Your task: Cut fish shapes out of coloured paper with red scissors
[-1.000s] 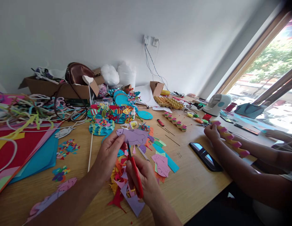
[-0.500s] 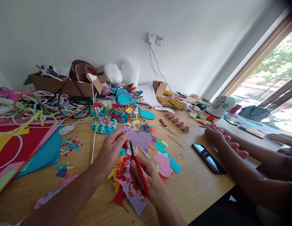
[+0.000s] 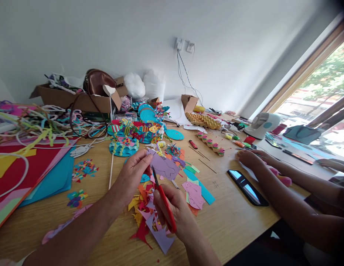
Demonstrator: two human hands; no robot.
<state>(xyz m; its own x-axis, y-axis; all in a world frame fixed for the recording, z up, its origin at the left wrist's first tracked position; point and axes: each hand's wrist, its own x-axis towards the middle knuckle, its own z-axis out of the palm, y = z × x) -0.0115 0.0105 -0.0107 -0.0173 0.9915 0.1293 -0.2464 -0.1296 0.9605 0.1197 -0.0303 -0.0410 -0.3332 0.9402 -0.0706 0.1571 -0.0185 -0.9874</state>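
My left hand (image 3: pixel 131 176) pinches a purple paper fish shape (image 3: pixel 164 166) by its left end and holds it up over the wooden table (image 3: pixel 232 218). My right hand (image 3: pixel 176 210) grips red-handled scissors (image 3: pixel 164 201), whose blades point up at the lower edge of the purple shape. A pile of coloured paper scraps (image 3: pixel 149 218) lies under both hands. A pink cut-out fish (image 3: pixel 194 194) rests on a blue strip just to the right.
Another person's hand (image 3: pixel 251 159) lies at the right beside a black phone (image 3: pixel 248 186). Red and blue sheets (image 3: pixel 36 173) sit at the left, paper strips and a cardboard box (image 3: pixel 74 99) behind. Finished paper decorations (image 3: pixel 133 135), a wooden stick (image 3: pixel 112 170) and a white fan (image 3: pixel 262 125) stand farther back.
The purple shape has turned and tilted in my left hand, and the scissors have stayed at its lower edge. The other person's hand has lowered onto the table.
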